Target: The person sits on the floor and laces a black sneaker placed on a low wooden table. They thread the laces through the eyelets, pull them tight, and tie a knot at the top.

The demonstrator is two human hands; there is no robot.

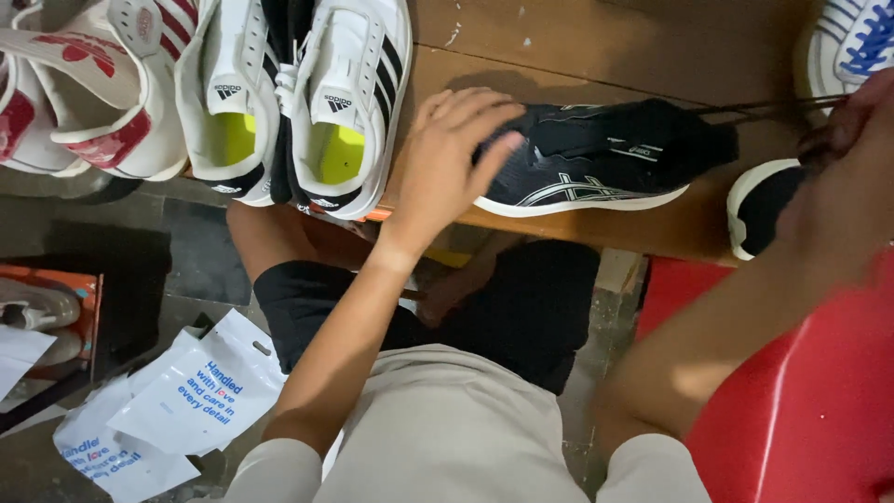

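Note:
A black running shoe [596,163] with a white sole and white side stripes lies on its side on a wooden bench [596,56]. My left hand [456,154] rests on its heel end, fingers spread over it. My right hand [843,177], blurred at the right edge, pinches the dark lace [754,107] that runs from the shoe's toe end. A second black shoe with a white sole [759,207] shows partly below my right hand.
A pair of white sneakers with black stripes [298,102] and white sneakers with red stripes [84,84] stand on the bench to the left. A white and blue shoe [857,42] sits top right. A red plastic seat [801,410], white plastic bags [177,401] and a shoebox [47,317] lie below.

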